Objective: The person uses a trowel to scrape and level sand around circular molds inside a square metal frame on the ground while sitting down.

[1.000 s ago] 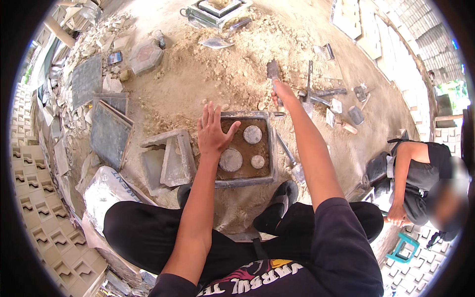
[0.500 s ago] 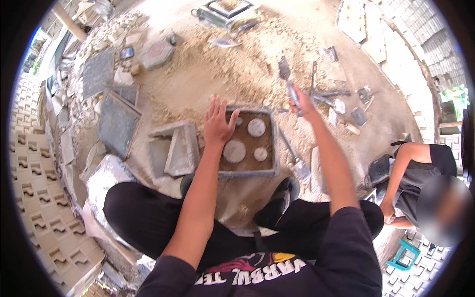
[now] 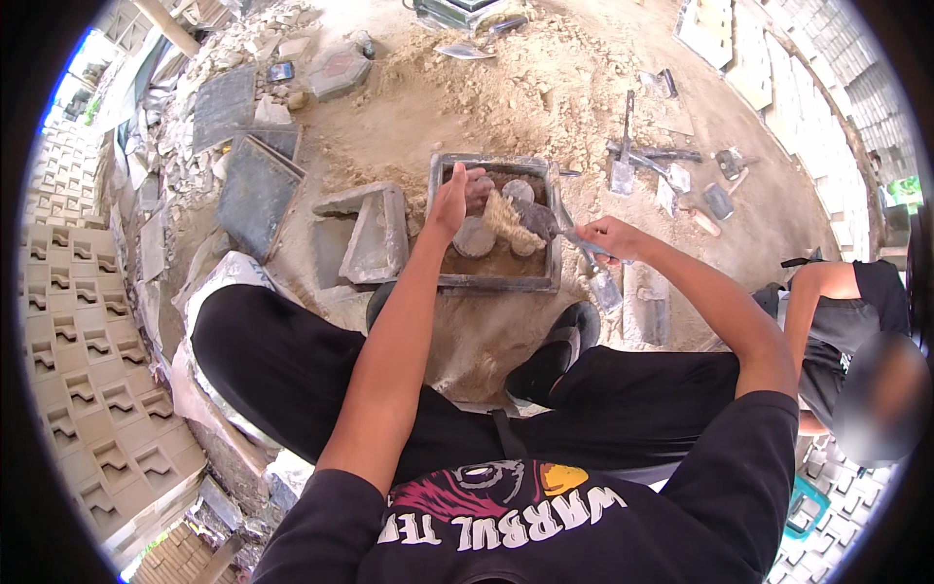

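Note:
A grey rectangular frame [image 3: 501, 283] stands on the sandy ground before me, with round discs inside it, among them a larger one [image 3: 475, 239] and one farther back [image 3: 518, 189]. My right hand [image 3: 611, 239] is closed round the handle of a trowel. The trowel's dark blade [image 3: 537, 218] hangs over the right part of the frame. Pale sand [image 3: 508, 222] lies on and in front of the blade, hiding part of the discs. My left hand [image 3: 461, 200] hovers at the frame's left side, its fingers bent inward over it and holding nothing visible.
A concrete mould-like block [image 3: 375, 238] stands left of the frame, with dark slabs [image 3: 255, 200] beyond. Loose sand [image 3: 418, 97] spreads at the back. Hand tools, including another trowel [image 3: 623, 175], lie to the right. Another person's arm [image 3: 806, 316] is at far right.
My right hand has brought the trowel from the sand on the right to above the frame, with sand now on it. My left hand has turned, its fingers bending inward.

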A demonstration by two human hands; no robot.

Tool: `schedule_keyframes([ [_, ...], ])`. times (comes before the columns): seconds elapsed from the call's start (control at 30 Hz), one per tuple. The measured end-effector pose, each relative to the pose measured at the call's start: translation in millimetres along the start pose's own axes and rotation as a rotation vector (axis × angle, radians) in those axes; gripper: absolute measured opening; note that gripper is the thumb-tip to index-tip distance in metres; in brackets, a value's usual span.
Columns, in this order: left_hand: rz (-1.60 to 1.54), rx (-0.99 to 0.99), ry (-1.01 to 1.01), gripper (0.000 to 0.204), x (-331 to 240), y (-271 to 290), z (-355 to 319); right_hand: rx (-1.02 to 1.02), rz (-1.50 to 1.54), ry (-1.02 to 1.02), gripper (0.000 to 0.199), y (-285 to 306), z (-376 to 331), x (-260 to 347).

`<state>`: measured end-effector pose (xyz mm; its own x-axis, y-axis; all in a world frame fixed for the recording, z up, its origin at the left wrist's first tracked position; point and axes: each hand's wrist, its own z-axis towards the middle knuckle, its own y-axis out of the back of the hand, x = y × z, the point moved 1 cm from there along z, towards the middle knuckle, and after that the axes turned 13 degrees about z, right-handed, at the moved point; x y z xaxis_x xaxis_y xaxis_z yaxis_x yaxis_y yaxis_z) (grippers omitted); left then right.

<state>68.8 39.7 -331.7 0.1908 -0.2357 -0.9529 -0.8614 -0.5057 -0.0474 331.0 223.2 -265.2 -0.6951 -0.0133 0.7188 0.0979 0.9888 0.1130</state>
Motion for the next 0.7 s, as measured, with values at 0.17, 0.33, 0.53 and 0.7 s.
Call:
schedule_keyframes([
  [0.17, 0.172, 0.159, 0.195, 0.084, 1, 24, -25, -0.111, -0.417, 0.287, 0.066, -17, 7, -15],
  [0.33, 0.144, -0.084, 0.079, 0.069, 10, 48, -32, -0.283, -0.884, 0.632, 0.053, -29, -4, 0],
  [0.53, 0.795, -0.381, -0.337, 0.044, 4, 33, -17, -0.439, -0.725, 0.642, 0.053, 7, -23, 4],
  [0.7, 1.182, -0.392, -0.352, 0.05, 33, 23, -11, -0.557, -0.297, 0.37, 0.068, 22, -4, 5],
])
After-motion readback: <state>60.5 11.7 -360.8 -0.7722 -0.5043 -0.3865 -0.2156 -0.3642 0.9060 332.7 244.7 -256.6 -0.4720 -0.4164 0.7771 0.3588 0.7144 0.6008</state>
